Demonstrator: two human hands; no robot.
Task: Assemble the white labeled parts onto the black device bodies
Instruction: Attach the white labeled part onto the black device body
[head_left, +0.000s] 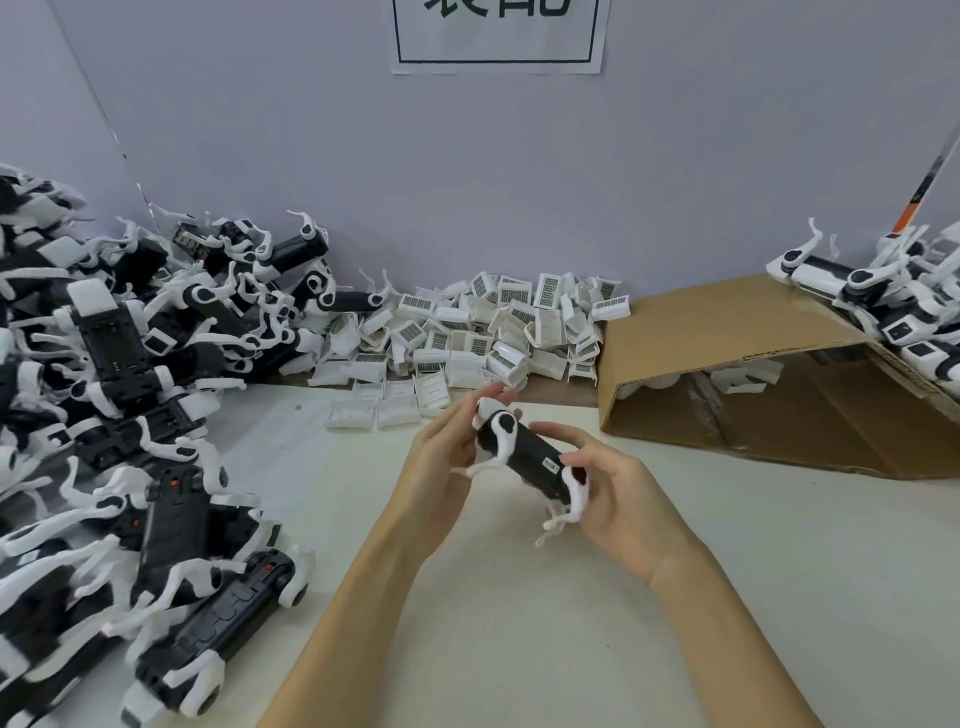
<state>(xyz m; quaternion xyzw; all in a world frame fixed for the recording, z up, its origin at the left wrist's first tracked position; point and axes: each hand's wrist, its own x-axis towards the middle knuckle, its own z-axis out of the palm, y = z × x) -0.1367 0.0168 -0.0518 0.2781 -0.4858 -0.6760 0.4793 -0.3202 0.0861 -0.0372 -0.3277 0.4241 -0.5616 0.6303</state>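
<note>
From my remote view I log: one pale lilac-grey wall (260, 130), matte and evenly lit, with a vertical seam at far left. One white paper sign (498, 36) fixed to it, dark green border, characters cut off by the frame top. One off-white table (519, 623), smooth. One brown cardboard box (753, 374) lying on its side at right, open toward me.

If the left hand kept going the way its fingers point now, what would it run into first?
Probably the heap of small white barcode-labelled plastic parts against the wall; the left hand, gripping the black-and-white device body, points up toward it. Depth is uncertain.
</note>
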